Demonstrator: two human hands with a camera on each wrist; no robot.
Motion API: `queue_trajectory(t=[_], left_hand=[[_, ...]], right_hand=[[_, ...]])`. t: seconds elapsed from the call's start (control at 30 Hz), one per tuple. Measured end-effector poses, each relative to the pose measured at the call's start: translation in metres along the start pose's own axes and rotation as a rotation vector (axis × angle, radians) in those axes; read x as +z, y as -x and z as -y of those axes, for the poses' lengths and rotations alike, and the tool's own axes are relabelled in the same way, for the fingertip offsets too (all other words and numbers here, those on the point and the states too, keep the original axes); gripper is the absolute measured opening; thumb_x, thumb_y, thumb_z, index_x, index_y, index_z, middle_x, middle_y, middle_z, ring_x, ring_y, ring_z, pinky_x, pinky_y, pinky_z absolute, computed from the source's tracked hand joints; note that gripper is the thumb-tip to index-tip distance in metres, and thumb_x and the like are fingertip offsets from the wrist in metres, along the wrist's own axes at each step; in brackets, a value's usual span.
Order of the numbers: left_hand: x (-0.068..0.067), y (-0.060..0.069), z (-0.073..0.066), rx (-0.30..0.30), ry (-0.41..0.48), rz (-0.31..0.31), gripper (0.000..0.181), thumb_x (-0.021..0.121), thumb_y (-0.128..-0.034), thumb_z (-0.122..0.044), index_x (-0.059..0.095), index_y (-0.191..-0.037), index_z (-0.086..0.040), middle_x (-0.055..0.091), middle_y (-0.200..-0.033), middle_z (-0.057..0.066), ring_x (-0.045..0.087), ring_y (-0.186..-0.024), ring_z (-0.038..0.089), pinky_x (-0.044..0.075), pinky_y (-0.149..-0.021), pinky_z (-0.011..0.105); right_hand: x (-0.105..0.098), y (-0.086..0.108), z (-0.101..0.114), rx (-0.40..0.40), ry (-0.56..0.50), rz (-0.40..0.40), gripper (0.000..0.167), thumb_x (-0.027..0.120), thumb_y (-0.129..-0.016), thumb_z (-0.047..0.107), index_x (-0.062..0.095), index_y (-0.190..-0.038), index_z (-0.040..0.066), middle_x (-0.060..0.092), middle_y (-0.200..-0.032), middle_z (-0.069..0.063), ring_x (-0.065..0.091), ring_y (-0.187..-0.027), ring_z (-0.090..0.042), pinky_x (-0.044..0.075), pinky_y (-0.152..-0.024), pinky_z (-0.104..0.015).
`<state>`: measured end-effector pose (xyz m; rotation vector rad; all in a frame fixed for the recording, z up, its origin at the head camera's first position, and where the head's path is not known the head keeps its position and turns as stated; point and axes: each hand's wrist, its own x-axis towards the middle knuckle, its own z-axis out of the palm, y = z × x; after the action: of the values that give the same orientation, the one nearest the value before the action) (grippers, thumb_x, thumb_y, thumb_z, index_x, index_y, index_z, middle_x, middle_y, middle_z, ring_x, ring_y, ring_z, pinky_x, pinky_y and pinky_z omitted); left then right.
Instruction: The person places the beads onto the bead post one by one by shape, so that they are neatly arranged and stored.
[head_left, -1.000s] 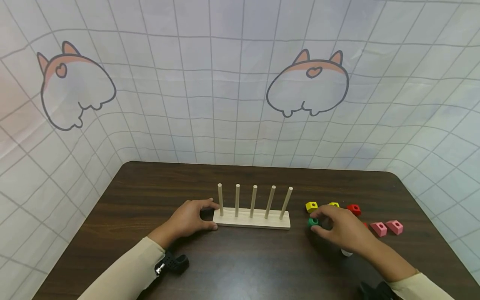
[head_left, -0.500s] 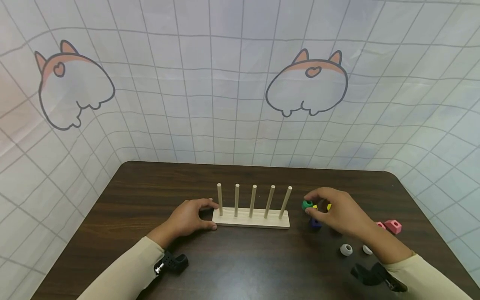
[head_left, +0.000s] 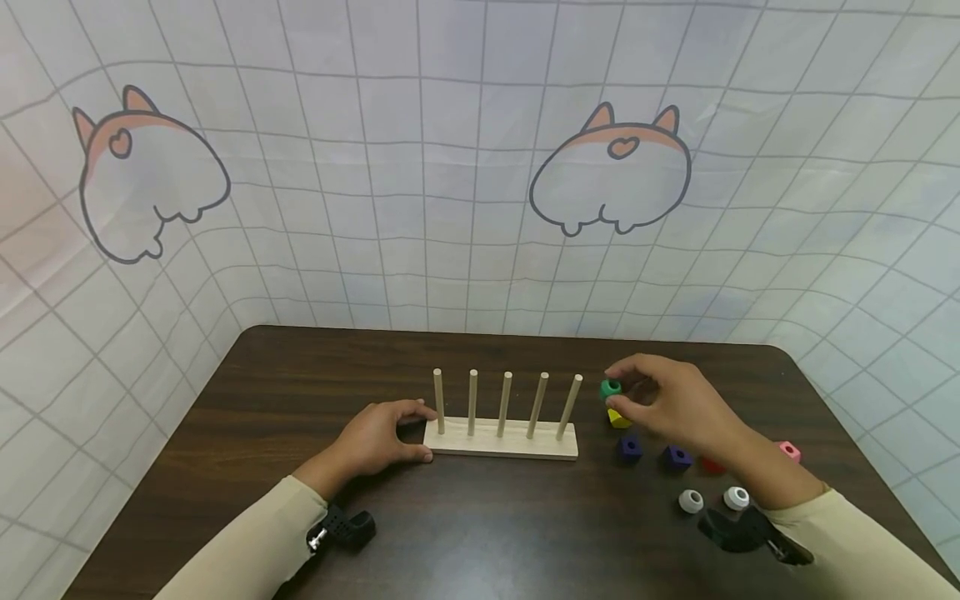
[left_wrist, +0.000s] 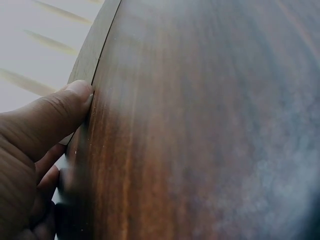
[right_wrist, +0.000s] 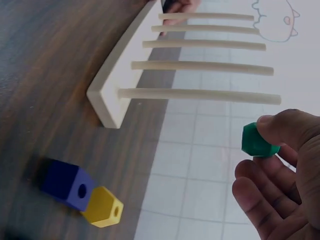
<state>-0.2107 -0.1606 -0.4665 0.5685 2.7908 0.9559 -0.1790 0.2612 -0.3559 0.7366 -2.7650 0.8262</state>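
A pale wooden base (head_left: 501,440) with several upright pegs stands mid-table; no bead is on any peg. My left hand (head_left: 378,437) grips its left end, and in the left wrist view the thumb (left_wrist: 65,107) presses on the edge of the base. Pinched between thumb and fingers of my right hand (head_left: 678,408) is a green bead (head_left: 611,388), held above the table to the right of the last peg. The right wrist view shows the green bead (right_wrist: 255,141) near the tip of the nearest peg (right_wrist: 200,95).
Under the right hand lie a yellow bead (head_left: 618,419) and two dark blue beads (head_left: 629,448). Two white beads (head_left: 691,501) sit nearer the front. Farther right are a red bead (head_left: 712,466) and a pink bead (head_left: 789,451), partly covered by the right arm.
My right hand has lifted the green bead off the table and moved it up and slightly left, uncovering blue and white beads. The left hand stays on the base.
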Motion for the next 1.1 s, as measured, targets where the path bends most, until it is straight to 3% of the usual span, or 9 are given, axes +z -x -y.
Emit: queue_trajectory(t=[0.4,0.8,1.1], left_hand=[[-0.001,0.000,0.001,-0.003,0.000,0.002,0.053,0.090,-0.0786,-0.041,0.070,-0.127,-0.031,0.063,-0.141,0.003,0.053,-0.135,0.030,0.038,-0.110,0.058],[-0.001,0.001,0.001,-0.005,0.007,0.000,0.053,0.089,-0.0790,-0.042,0.070,-0.128,-0.031,0.061,-0.142,0.004,0.053,-0.134,0.031,0.040,-0.109,0.057],[-0.002,0.001,0.001,-0.018,0.015,0.007,0.053,0.090,-0.0784,-0.041,0.070,-0.127,-0.033,0.062,-0.141,0.002,0.052,-0.135,0.029,0.038,-0.110,0.057]], right_hand=[[-0.006,-0.011,0.012,0.030,0.003,-0.015,0.026,0.080,-0.092,0.018,0.070,-0.116,0.014,0.071,-0.097,0.008,0.068,-0.087,-0.012,0.058,-0.076,-0.038],[-0.009,-0.022,0.026,0.003,-0.043,-0.051,0.027,0.080,-0.092,0.019,0.071,-0.117,0.012,0.072,-0.098,0.007,0.068,-0.084,-0.009,0.057,-0.071,-0.031],[-0.006,-0.030,0.036,0.027,-0.072,-0.042,0.026,0.078,-0.093,0.021,0.071,-0.117,0.013,0.072,-0.103,0.005,0.069,-0.090,-0.014,0.056,-0.075,-0.037]])
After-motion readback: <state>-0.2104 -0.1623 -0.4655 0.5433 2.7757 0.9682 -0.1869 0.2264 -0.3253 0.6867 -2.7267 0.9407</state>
